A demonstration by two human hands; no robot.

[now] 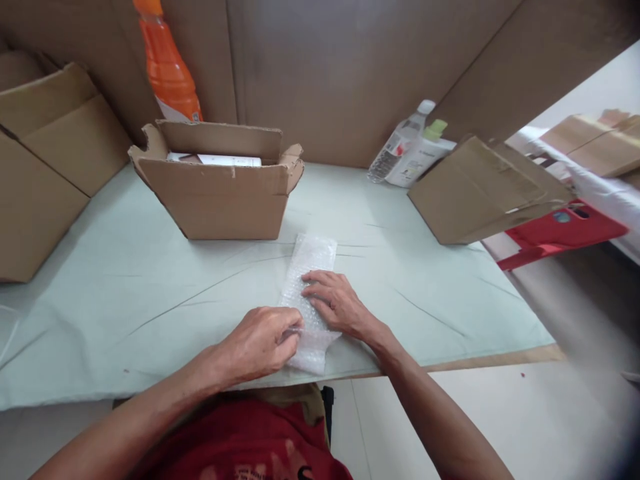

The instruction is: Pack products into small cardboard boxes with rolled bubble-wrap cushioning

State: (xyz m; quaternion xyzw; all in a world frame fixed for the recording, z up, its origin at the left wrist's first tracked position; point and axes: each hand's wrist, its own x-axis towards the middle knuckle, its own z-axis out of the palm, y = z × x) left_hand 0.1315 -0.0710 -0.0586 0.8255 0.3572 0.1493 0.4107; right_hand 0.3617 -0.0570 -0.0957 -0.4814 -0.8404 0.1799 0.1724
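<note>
A long narrow strip of bubble wrap (313,257) lies near the front edge of the table, its lower part lifted and folded. My left hand (267,337) pinches the raised edge of the bubble wrap between thumb and fingers. Flat on the strip's upper part rests my right hand (337,300), its fingers stretched out across the plastic. Whether anything is inside the bubble wrap cannot be made out.
An opened cardboard box (230,203) with white items stands beyond the strip. Behind it is an orange bottle (170,70). A clear water bottle (400,143) and a white pouch (417,160) lean near another box (475,193). A large carton (45,180) stands left. A red stool (570,230) is off the table's right.
</note>
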